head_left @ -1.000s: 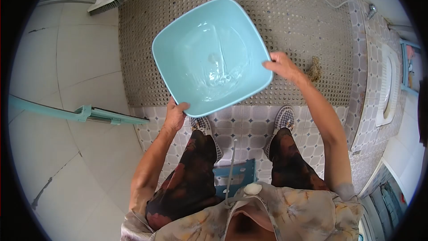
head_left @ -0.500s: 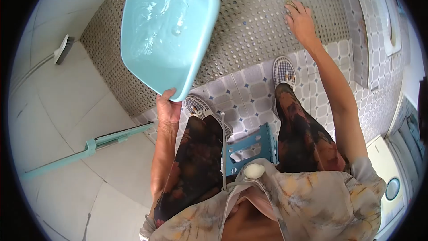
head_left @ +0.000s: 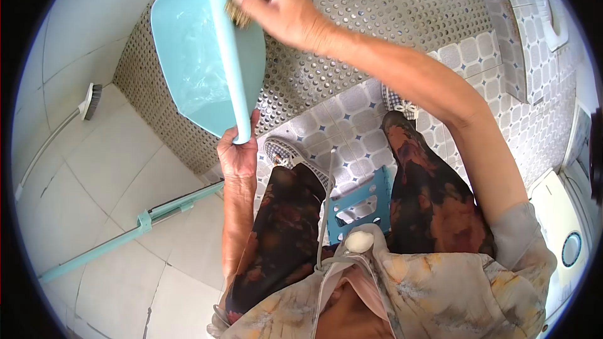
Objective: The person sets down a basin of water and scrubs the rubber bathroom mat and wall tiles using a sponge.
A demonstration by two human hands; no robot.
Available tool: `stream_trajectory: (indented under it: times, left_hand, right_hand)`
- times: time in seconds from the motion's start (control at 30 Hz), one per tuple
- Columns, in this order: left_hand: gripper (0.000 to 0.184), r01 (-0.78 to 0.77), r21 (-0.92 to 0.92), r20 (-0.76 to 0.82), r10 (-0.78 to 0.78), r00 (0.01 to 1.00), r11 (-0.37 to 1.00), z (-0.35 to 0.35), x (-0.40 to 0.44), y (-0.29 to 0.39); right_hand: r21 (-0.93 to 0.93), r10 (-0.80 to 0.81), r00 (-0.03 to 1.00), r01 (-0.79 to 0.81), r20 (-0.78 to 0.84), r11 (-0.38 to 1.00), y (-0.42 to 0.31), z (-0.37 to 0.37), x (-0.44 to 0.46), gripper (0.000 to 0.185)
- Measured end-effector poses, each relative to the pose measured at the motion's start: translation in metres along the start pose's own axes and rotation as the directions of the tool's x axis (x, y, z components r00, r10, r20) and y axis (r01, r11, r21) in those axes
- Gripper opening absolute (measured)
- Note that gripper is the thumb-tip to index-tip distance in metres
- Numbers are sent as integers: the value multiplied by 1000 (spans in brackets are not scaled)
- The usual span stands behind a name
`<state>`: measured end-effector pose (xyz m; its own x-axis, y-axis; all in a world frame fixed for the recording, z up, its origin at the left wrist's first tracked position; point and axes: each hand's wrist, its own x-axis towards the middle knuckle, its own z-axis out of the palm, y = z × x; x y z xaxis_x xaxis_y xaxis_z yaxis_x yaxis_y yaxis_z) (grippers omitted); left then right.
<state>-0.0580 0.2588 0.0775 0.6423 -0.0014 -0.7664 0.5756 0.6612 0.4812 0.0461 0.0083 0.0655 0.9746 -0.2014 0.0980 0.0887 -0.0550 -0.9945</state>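
Observation:
A light blue plastic basin (head_left: 233, 63) stands tipped on its side toward the left, with clear water (head_left: 204, 78) in it. My left hand (head_left: 240, 158) grips its near corner, thumb on the rim and fingers underneath. Up at the far part of the basin, my right hand (head_left: 289, 16) holds a brownish, fibrous scrubber (head_left: 242, 16) against the outer wall. The fingers are slightly blurred and partly cover the scrubber.
Under the basin lies a grey perforated mat (head_left: 352, 25). Between my legs is a blue plastic stool (head_left: 359, 204). At left are a long-handled brush (head_left: 91, 102) and a teal rail (head_left: 138, 223); a white appliance (head_left: 559, 220) stands at right.
My right hand has swung left from the mat to the basin's outer side, bringing the scrubber along. The basin has tilted further left, held by my left hand.

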Motion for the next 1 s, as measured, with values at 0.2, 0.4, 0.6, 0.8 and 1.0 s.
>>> stream_trajectory:
  times: [0.2,0.4,0.6,0.8,1.0]
  left_hand:
    - [45,43,-89,-57,-48,997,995,-11,15,8]
    - [52,-3,-3,-26,3,1000,1000,6,5,-2]
    - [46,-17,-11,-50,17,999,1000,12,10,-1]
    - [43,-26,40,-61,28,998,999,20,6,-6]
    - [46,-71,135,-68,81,994,988,20,3,-14]
  right_hand:
    - [-137,-213,973,223,88,965,-7,38,-81,34]
    - [-167,-291,904,249,-314,954,13,27,29,18]
    - [-274,-285,940,228,-189,934,-5,42,-18,25]
    - [-141,-112,985,94,-132,986,6,37,-62,24]
    - [-162,-135,946,90,-293,983,28,21,56,19]
